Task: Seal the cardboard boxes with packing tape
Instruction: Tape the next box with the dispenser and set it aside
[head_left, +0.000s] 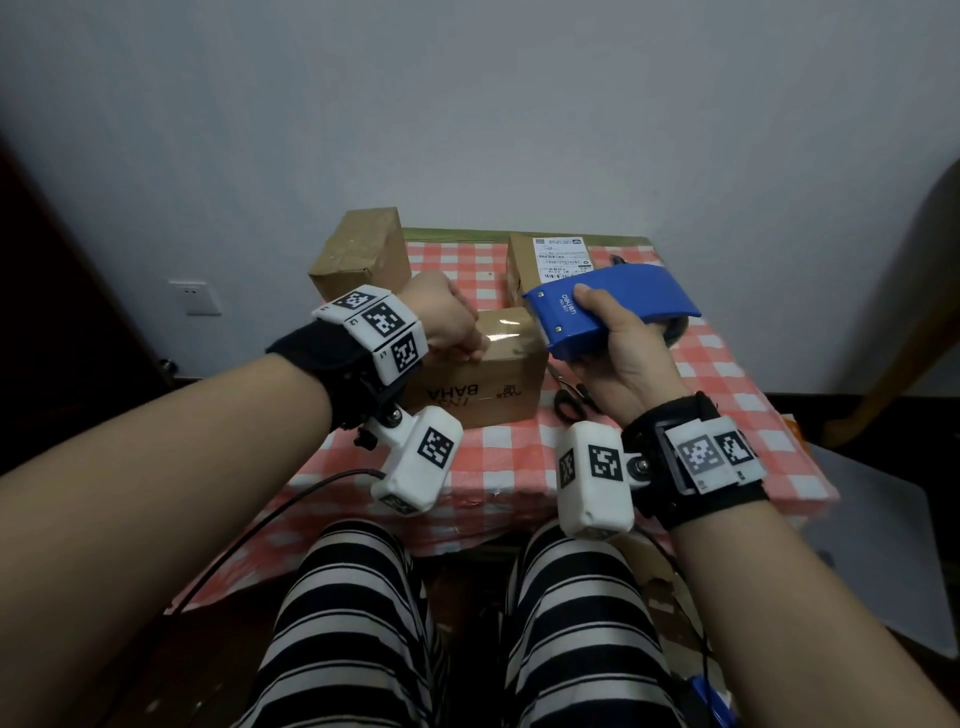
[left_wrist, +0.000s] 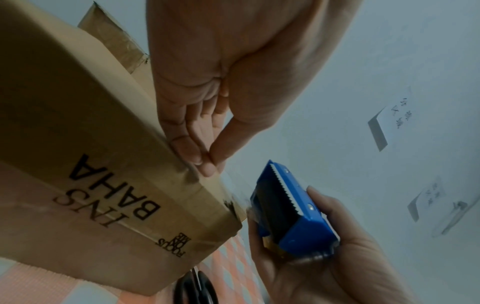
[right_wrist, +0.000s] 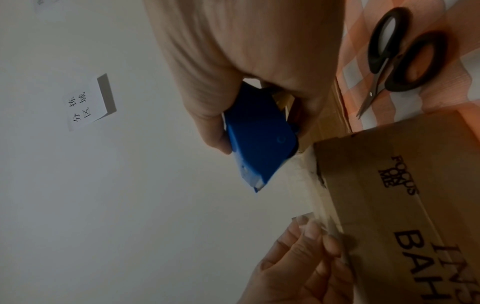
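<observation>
Gripping blue dispenser (head_left: 608, 312) in right hand (head_left: 623, 358), left fingers (left_wrist: 192, 150) pinching tape end on box (head_left: 483, 374), roll hidden.

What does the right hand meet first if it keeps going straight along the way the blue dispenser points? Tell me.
Probably the brown cardboard box printed "INS BAHA": the blue plastic tape dispenser in the right hand aims its toothed edge at the box's near top corner, clear tape already bridging them. Depth is uncertain.

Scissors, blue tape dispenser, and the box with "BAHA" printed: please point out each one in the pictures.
scissors (right_wrist: 405, 51), right wrist view, on a black handle loop.
blue tape dispenser (head_left: 618, 306), head view, on its blue top cover.
BAHA box (left_wrist: 78, 127), left wrist view, on its brown side face.
</observation>
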